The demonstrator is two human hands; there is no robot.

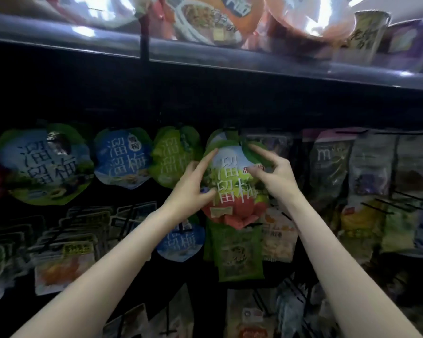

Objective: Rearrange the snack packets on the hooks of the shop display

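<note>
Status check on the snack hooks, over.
Left hand and right hand both gripping the red-bottomed packet, held up at its hook. Green packet crowds its left edge. Hook itself hidden.

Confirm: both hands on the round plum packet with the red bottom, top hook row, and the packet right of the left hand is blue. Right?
One thing is off. The head view shows the packet beside the left hand is green, not blue; the blue one hangs one hook further left. The rest holds: both hands, the right hand too, are on the red-bottomed plum packet in the top hook row.
</note>
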